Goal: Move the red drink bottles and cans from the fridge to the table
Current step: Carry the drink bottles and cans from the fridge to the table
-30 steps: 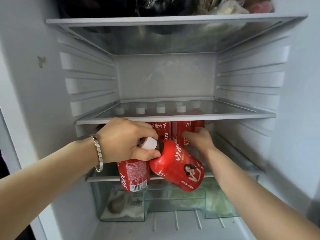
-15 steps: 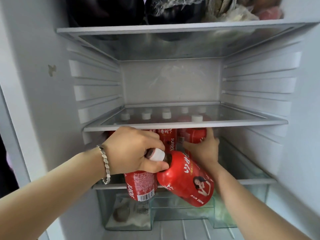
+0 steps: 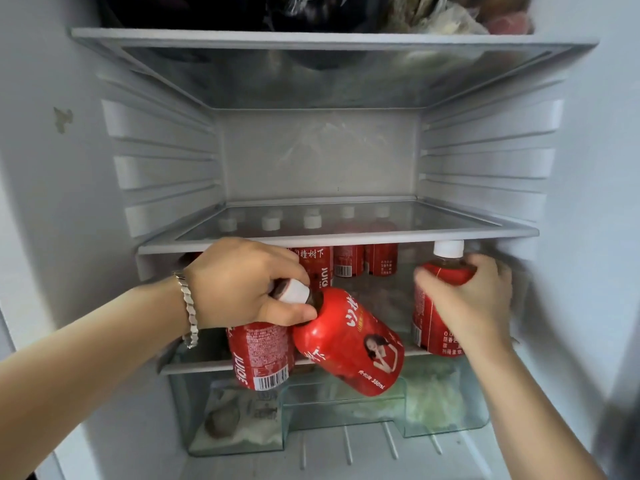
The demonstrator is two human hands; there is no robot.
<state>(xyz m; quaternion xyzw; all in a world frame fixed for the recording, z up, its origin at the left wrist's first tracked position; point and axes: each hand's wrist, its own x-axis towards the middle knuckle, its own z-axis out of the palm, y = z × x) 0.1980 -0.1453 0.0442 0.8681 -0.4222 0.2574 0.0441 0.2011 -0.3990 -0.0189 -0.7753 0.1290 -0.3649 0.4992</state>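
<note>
My left hand [image 3: 242, 282], with a bracelet on the wrist, grips two red drink bottles by their necks at the front of the fridge's lower shelf: one hanging upright [image 3: 259, 355] and one tilted to the right [image 3: 349, 341] with a white cap. My right hand [image 3: 474, 299] is wrapped around the shoulder of a third red bottle [image 3: 433, 327] with a white cap, upright at the shelf's right front. More red bottles [image 3: 346, 261] stand at the back of that shelf, their caps showing through the glass shelf above.
A glass shelf [image 3: 346, 235] sits just above the bottles, close over the caps. Below is a clear crisper drawer [image 3: 446, 410] with greens and bagged items. The top shelf [image 3: 311, 39] carries dark bags and wrapped food. White fridge walls close both sides.
My right hand took a bottle from the back row and drew it forward and to the right. My left hand kept its two bottles nearly still.
</note>
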